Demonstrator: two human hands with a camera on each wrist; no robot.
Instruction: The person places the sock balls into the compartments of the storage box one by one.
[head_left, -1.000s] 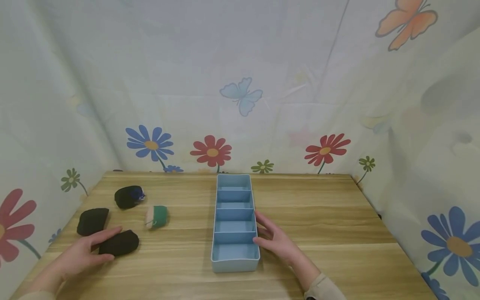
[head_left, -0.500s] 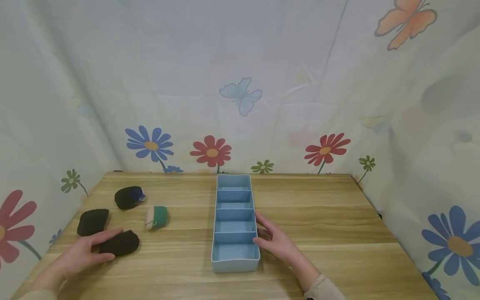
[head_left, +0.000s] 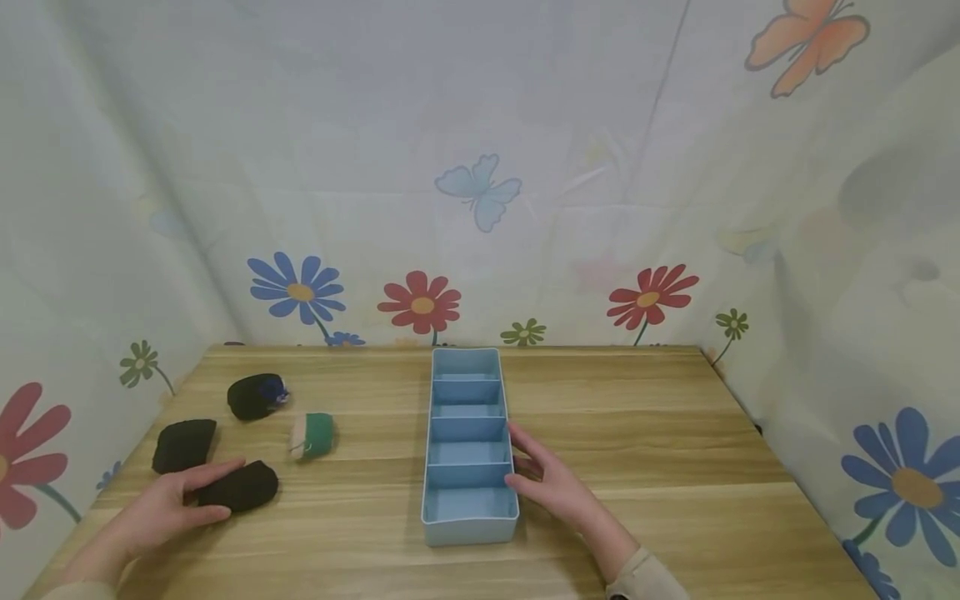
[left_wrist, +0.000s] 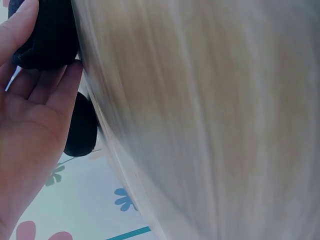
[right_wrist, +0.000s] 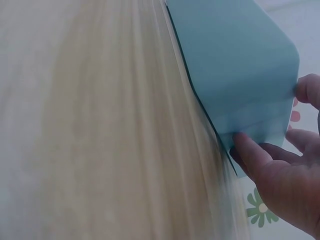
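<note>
My left hand holds a black rolled cloth bundle between thumb and fingers, low on the table. In the left wrist view the same bundle sits against the fingers, with another black bundle behind the hand. A light blue organizer box with several compartments in a row stands mid-table. Beside its right wall is my right hand, fingertips and thumb touching the wall and rim. The right wrist view shows the fingers resting on the box's outer side.
Left of the box lie a black bundle, a black bundle with a purple-blue patch, and a small green-and-pink cloth bundle. A flower-printed curtain hangs behind the wooden table and at both sides.
The hands, the box and the bundles stay in nearly the same places. The head view has shifted very slightly.
</note>
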